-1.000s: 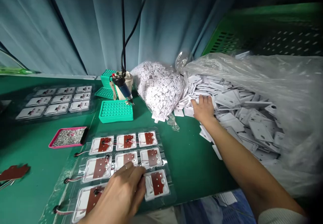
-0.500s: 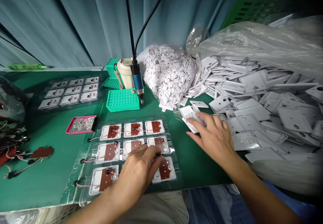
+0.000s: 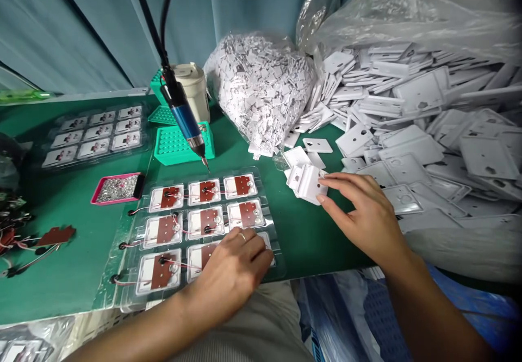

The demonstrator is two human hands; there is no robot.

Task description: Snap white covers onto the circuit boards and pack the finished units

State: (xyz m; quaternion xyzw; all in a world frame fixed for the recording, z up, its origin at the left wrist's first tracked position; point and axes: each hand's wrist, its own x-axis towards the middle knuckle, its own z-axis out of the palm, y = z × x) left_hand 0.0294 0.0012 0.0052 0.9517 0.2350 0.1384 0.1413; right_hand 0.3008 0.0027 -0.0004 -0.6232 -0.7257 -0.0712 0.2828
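My right hand (image 3: 361, 215) pinches a white plastic cover (image 3: 313, 183) by its right edge, thumb below and fingers above. Other white covers (image 3: 297, 158) lie beside and under it. My left hand (image 3: 236, 258) rests over the lower right of a clear plastic tray (image 3: 261, 188), its fingers curled down; what they hold, if anything, is hidden. White cases with brown circuit boards (image 3: 163, 229), thin red and white wires and small black round parts sit in the tray's pockets. Part of the bottom row is behind my left hand.
An electric screwdriver (image 3: 185, 117) hangs tilted above the tray, near a green perforated block (image 3: 165, 153). A pink box of screws (image 3: 116, 189) stands left. Behind are a bag of small white pieces (image 3: 261, 90) and a large heap of white covers (image 3: 411, 139). Another filled tray (image 3: 98, 132) lies back left.
My right hand has a white cover tilted up beside the other covers. My left hand has shifted slightly over the tray's lower right. The screwdriver now hangs at a slant, and the view has shifted.
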